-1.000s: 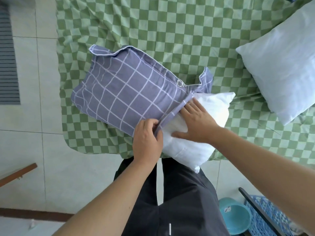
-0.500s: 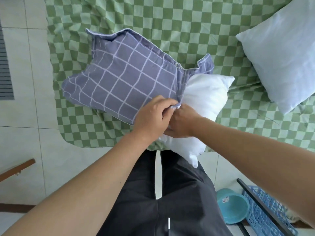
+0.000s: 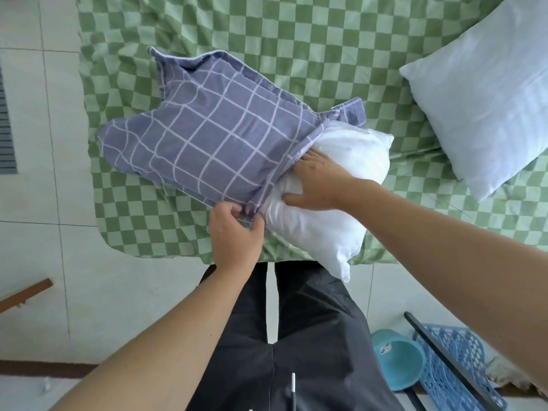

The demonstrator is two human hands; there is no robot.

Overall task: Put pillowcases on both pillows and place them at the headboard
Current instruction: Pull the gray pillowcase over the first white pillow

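Head camera looked down at my two hands over the corner of the bed, which was covered with a green checked sheet (image 3: 296, 40). My left hand (image 3: 235, 237) was closed, and it pinched the near corner of the open edge of the purple pillowcase (image 3: 207, 137) between thumb and fingers. My right hand (image 3: 318, 180) was flat and open on the white pillow (image 3: 335, 203), the palm pressed on it just beside the opening, and the fingertips went under the edge of the pillowcase, so I could not see them fully. The pillowcase had a pattern of thin white lines in squares, and it covered the far left part of the pillow, while the near right part was bare and hung a little over the edge of the bed, above my dark trousers (image 3: 296, 336). The covered end was loose and wrinkled, with two corners standing up. The second pillow (image 3: 489, 93), pale and without cover, lay on the sheet at the right, apart from the first one. On the tiled floor (image 3: 44, 247) at the lower right I saw a turquoise bucket (image 3: 397, 363) on its side, next to a blue plastic basket (image 3: 456, 369)
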